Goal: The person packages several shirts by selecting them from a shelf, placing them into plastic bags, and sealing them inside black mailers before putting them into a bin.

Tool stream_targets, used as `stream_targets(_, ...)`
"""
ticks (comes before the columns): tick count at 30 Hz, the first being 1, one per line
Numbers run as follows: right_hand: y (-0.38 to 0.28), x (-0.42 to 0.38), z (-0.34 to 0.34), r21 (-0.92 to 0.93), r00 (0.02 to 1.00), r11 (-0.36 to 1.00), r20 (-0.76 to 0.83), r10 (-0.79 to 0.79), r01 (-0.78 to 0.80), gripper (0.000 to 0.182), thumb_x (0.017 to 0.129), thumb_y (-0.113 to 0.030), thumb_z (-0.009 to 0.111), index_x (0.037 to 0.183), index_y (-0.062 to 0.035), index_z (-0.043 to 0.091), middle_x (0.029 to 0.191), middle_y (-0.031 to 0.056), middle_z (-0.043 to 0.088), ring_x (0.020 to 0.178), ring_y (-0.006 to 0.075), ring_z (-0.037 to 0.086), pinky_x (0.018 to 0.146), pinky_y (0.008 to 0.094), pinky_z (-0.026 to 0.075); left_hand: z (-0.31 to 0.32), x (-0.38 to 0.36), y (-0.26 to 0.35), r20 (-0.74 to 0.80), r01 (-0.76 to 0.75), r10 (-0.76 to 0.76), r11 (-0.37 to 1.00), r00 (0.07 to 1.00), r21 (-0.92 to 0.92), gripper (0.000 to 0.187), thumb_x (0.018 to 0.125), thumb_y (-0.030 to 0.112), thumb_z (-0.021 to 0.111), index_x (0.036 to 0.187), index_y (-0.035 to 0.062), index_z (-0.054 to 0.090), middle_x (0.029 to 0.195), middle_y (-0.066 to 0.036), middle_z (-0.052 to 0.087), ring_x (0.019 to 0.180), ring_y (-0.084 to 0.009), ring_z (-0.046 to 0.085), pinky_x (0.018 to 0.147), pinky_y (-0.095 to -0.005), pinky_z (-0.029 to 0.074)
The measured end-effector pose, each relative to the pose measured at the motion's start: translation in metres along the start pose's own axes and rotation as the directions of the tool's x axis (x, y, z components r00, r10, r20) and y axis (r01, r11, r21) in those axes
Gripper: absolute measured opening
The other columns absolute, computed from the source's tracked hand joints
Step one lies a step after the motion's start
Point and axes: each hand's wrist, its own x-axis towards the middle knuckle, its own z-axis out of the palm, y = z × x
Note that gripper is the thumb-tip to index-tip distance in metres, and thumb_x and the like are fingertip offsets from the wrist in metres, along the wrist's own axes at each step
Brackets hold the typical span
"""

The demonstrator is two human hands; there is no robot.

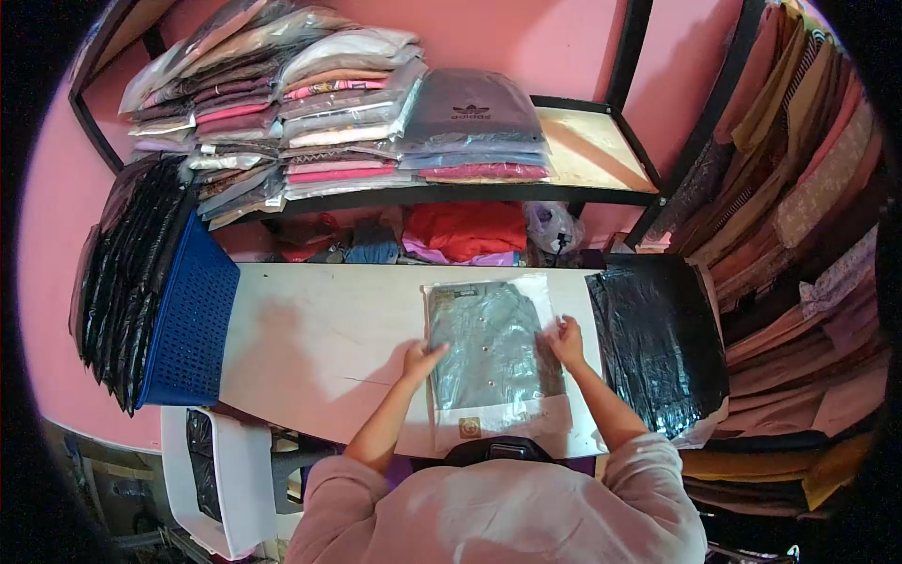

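Observation:
A folded grey-green buttoned shirt (484,343) lies in a clear plastic bag (507,428) on the white table in front of me. The bag has a pale printed band with a small square logo near its lower edge. My left hand (423,362) is closed at the bag's left edge, thumb over the plastic and the other fingers partly hidden. At the right edge, my right hand (566,343) pinches the plastic with bent fingers. Glare on the bag blurs some of the shirt.
Black plastic mailers (658,343) lie at the table's right. More fill a blue basket (193,301) at the left. Bagged clothes (343,122) are stacked on the shelf (601,146) above. Garments (799,188) hang at the right; a white chair (249,489) stands below left.

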Motion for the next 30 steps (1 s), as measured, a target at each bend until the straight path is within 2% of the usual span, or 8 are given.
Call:
stream_targets(10, -0.109, 0.013, -0.034, 0.570, 0.906, 0.706, 0.298, 0.300, -0.421, 0.016, 0.080, -0.020, 0.063, 0.086, -0.0044, 0.062, 0.072, -0.0055, 0.055, 0.062, 0.0029, 0.045, 0.055, 0.0209, 0.035, 0.007, -0.006, 0.081, -0.354, -0.301, 0.152, 0.858, 0.923, -0.417, 0.019, 0.083, 0.021, 0.061, 0.086, 0.0018, 0.060, 0.075, 0.003, 0.054, 0.069, -0.0046, 0.046, 0.061, -0.0204, 0.038)
stream_targets(16, -0.180, 0.027, -0.091, 0.719, 1.000, 0.695, 0.019, -0.018, -0.001, 0.014, 0.082, -0.012, 0.059, 0.093, -0.0031, 0.062, 0.085, -0.0009, 0.061, 0.076, 0.0063, 0.053, 0.069, 0.0215, 0.041, -0.026, -0.022, 0.161, -0.381, -0.638, 0.520, 0.698, 0.764, -0.325, 0.009, 0.083, 0.012, 0.059, 0.083, 0.0027, 0.059, 0.074, 0.002, 0.055, 0.071, -0.0050, 0.048, 0.064, -0.0199, 0.039)
stream_targets(18, -0.150, 0.024, -0.121, 0.343, 0.991, 0.939, 0.121, -0.061, 0.016, 0.013, 0.081, -0.010, 0.059, 0.092, -0.0028, 0.063, 0.092, 0.0030, 0.062, 0.083, 0.0072, 0.054, 0.072, 0.0228, 0.042, -0.038, -0.026, 0.158, -0.383, -0.727, 0.623, 0.635, 0.682, -0.262, 0.007, 0.081, 0.009, 0.059, 0.082, 0.0028, 0.059, 0.073, 0.001, 0.056, 0.071, -0.0063, 0.051, 0.066, -0.0202, 0.040)
stream_targets(21, -0.157, -0.004, -0.134, 0.482, 0.904, 0.854, 0.248, -0.348, 0.197, 0.018, 0.073, -0.006, 0.061, 0.091, -0.0027, 0.064, 0.097, 0.0091, 0.063, 0.096, 0.0162, 0.055, 0.083, 0.0308, 0.042, -0.047, -0.042, 0.126, -0.117, -0.849, 0.887, 0.461, 0.446, 0.259, 0.012, 0.069, -0.004, 0.056, 0.079, 0.0034, 0.058, 0.080, -0.009, 0.061, 0.079, -0.0183, 0.059, 0.068, -0.0291, 0.047)
stream_targets(23, -0.132, -0.027, -0.133, 0.343, 0.809, 0.888, 0.397, -0.434, 0.308, 0.024, 0.069, -0.005, 0.060, 0.093, -0.0045, 0.064, 0.101, 0.0106, 0.062, 0.104, 0.0239, 0.053, 0.091, 0.0358, 0.039, -0.038, -0.036, 0.058, 0.033, -0.678, 0.685, 0.726, 0.728, -0.115, 0.014, 0.067, -0.003, 0.056, 0.079, 0.0034, 0.059, 0.082, -0.010, 0.061, 0.080, -0.0229, 0.060, 0.070, -0.0326, 0.047)
stream_targets(24, -0.099, -0.040, -0.127, 0.203, 0.802, 0.920, 0.452, -0.391, 0.335, 0.028, 0.068, -0.004, 0.059, 0.095, -0.0063, 0.064, 0.104, 0.0113, 0.061, 0.108, 0.0278, 0.052, 0.095, 0.0380, 0.037, -0.033, -0.039, 0.034, 0.182, -0.849, 0.860, 0.395, 0.476, 0.351, 0.022, 0.066, 0.001, 0.059, 0.087, 0.0046, 0.058, 0.088, -0.010, 0.061, 0.085, -0.0276, 0.058, 0.077, -0.0339, 0.046)
stream_targets(26, -0.042, -0.065, -0.111, -0.037, 0.664, 0.821, 0.610, -0.433, 0.570, 0.035, 0.069, -0.003, 0.055, 0.103, -0.0112, 0.061, 0.110, 0.0092, 0.058, 0.110, 0.0313, 0.050, 0.096, 0.0398, 0.036, -0.011, -0.065, 0.012, 0.438, -0.724, 0.577, 0.517, 0.689, 0.457, 0.040, 0.071, -0.005, 0.048, 0.108, 0.0115, 0.051, 0.120, -0.010, 0.049, 0.113, -0.0273, 0.044, 0.095, -0.0401, 0.035)
stream_targets(30, -0.035, -0.095, -0.107, -0.308, 0.631, 0.641, 0.685, -0.364, 0.703, 0.051, 0.070, 0.000, 0.053, 0.116, -0.0212, 0.055, 0.131, 0.0038, 0.042, 0.125, 0.0266, 0.033, 0.100, 0.0408, 0.029, -0.008, -0.076, 0.012, 0.730, -0.871, 0.502, 0.107, 0.463, 0.479, 0.050, 0.074, 0.002, 0.049, 0.119, 0.0228, 0.048, 0.126, -0.004, 0.045, 0.119, -0.0234, 0.040, 0.100, -0.0451, 0.028)
